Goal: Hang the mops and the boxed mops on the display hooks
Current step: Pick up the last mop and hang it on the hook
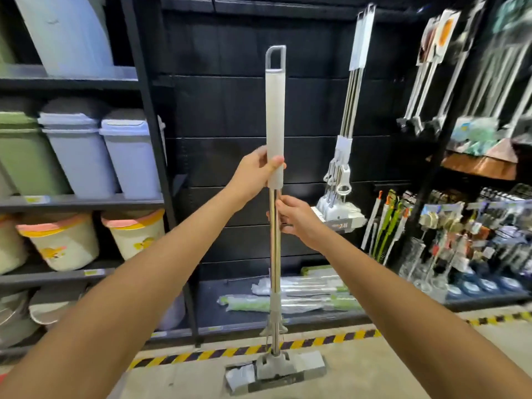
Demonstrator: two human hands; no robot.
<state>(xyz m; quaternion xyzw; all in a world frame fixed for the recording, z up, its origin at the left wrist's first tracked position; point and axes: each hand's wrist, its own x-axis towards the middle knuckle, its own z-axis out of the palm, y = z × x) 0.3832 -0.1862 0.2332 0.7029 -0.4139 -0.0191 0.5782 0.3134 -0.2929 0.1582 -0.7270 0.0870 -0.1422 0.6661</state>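
Holding one mop [275, 133] upright before the black display panel [224, 125], with both hands closed on it: gripping the lower end of the pale foam sleeve with the left hand [256, 171], fingers and thumb wrapped round, and pinching the bare metal pole just beneath with the right hand [293, 217]. Judging the job as partly done: seeing a small cluster of hung mops [349, 110] already dangling to the right of the panel, heads down, while leaving several plastic-wrapped mops [288, 298] lying on the bottom shelf [208, 293] and this one not yet on any hook. Making out no boxed mops for certain, nor a free hook against the dark backing. Showing, on the held mop, a grey rectangular hanging loop [275, 57] at the very top, well above the hands; a white grip running down to the left hand; a slim shiny pole below; and a flat grey sponge head [276, 370] with a wringer frame, sitting on or just above the concrete floor [403, 370] beside the yellow-and-black floor tape [331, 339], too close to tell which.
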